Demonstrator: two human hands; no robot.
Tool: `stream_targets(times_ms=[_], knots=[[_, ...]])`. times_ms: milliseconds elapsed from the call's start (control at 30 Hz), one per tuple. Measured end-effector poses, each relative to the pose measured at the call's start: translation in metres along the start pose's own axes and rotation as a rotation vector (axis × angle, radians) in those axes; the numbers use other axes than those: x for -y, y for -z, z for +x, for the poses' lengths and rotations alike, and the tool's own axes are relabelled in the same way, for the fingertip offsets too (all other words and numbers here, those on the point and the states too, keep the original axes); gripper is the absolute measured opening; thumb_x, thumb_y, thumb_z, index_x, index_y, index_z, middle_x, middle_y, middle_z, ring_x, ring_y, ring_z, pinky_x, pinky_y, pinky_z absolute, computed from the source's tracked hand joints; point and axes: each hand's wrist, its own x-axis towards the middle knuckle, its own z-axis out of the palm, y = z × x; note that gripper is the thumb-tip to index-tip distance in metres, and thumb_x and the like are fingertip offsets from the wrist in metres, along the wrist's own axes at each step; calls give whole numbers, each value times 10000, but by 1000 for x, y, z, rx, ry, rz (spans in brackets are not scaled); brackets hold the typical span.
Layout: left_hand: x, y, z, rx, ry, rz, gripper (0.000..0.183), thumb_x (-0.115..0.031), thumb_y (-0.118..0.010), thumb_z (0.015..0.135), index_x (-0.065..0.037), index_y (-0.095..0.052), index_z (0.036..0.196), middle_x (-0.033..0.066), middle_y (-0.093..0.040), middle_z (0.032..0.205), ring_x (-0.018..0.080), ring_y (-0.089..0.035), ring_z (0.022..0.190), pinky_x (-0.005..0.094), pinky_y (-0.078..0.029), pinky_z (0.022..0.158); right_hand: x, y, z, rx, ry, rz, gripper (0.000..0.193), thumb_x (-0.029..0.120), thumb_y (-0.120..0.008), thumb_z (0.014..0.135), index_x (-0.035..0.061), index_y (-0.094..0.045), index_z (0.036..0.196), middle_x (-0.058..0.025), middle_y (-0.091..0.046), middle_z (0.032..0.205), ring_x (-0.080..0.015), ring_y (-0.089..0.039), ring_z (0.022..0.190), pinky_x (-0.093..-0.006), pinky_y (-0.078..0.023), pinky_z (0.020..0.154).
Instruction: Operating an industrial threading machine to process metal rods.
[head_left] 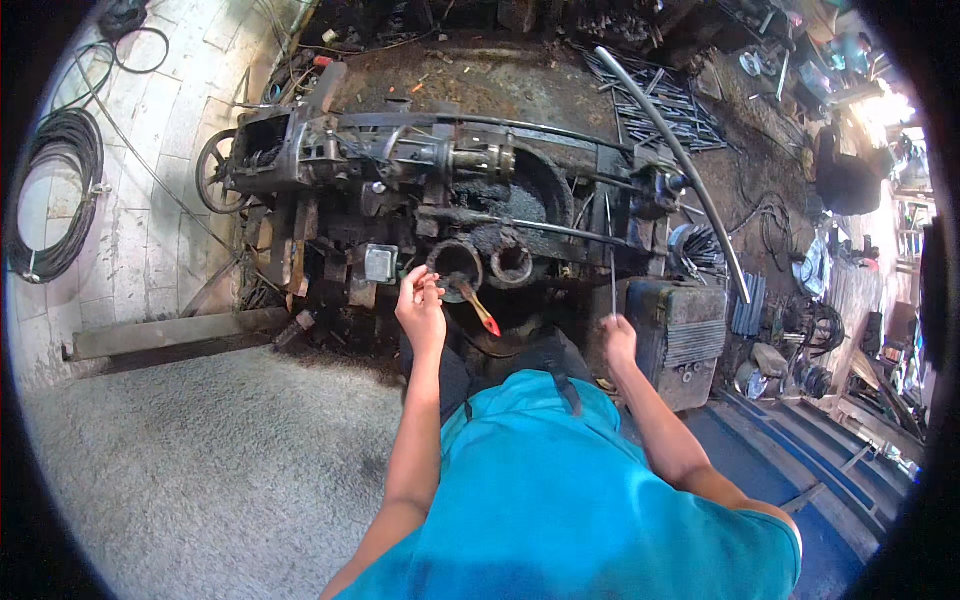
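My right hand (pixel 618 340) is closed round the lower end of a thin metal rod (pixel 613 265). The rod points away from me, toward the right end of a dark, greasy machine (pixel 400 155). On the left, the fingers of my left hand (pixel 422 303) are drawn together beside a round, open can (pixel 456 258); what they pinch, if anything, is too small to make out. A brush (pixel 481 308) with a red-tipped handle leans out of this can toward me. A second, smaller round container (pixel 512 262) sits just right of it.
A handwheel (pixel 215 172) stands at the machine's left end. Dark shavings fill a round pan (pixel 570 190) behind the bars. A long pipe (pixel 680 155) slants across the right, near a pile of metal rods (pixel 665 110). A grey ribbed metal housing (pixel 690 335) stands beside my right hand.
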Motion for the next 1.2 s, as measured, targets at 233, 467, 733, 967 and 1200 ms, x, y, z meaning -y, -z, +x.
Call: stream_targets(times_ms=[233, 467, 733, 967, 1200], knots=[[-21, 103, 108, -1, -62, -23, 252, -95, -535, 959, -11, -560, 1196, 70, -653, 1000, 104, -617, 750, 213, -466, 612, 36, -9, -144, -11, -266, -52, 244, 294, -459, 1010, 128, -535, 849, 63, -372, 551, -54, -297, 404, -240, -206, 365], [-83, 209, 181, -53, -95, 72, 252, -91, -534, 957, -14, -560, 1195, 84, -664, 998, 108, -623, 744, 227, -474, 603, 154, -68, -262, 144, -271, 135, 199, 278, -474, 1002, 107, -537, 921, 51, -391, 581, -59, -328, 422, -226, -253, 394], [-82, 248, 185, -124, -166, 187, 285, -144, -529, 975, -23, -534, 1232, 95, -660, 1058, 115, -623, 770, 233, -479, 602, 248, -235, -167, 435, 538, -340, 338, 116, -548, 935, -12, -541, 1248, -101, -629, 856, -176, -598, 766, -296, -478, 723], [-110, 278, 190, -235, -244, 390, 263, -92, -540, 967, 9, -544, 1209, 110, -630, 1107, 162, -639, 860, 295, -518, 754, 301, -368, -157, 663, 625, -333, 520, 92, -549, 915, 65, -430, 1420, -86, -614, 779, -136, -478, 649, -299, -451, 654], [-135, 332, 269, -318, -253, 448, 262, -101, -568, 914, 7, -590, 1152, 146, -682, 1041, 233, -669, 926, 339, -516, 806, 304, -413, -182, 656, 228, -49, 472, 77, -496, 960, 73, -441, 1429, 60, -497, 714, -40, -371, 556, -230, -368, 509]])
